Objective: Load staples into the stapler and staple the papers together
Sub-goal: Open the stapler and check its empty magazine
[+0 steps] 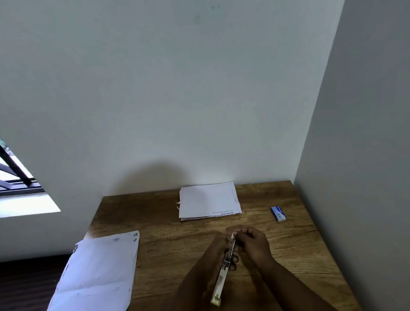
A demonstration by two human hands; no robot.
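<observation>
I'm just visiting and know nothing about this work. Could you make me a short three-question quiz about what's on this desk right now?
1. True or false: the long white and green stapler lies flat on the brown wooden desk.
2. Which item sits nearest the side wall on the right? A) the small blue staple box B) the stack of white papers C) the large white sheet
3. Fill in: the right hand pinches the stapler's ____ end.

Key: 1 false, the left hand holds it up off the desk; 2 A; 3 far.
</observation>
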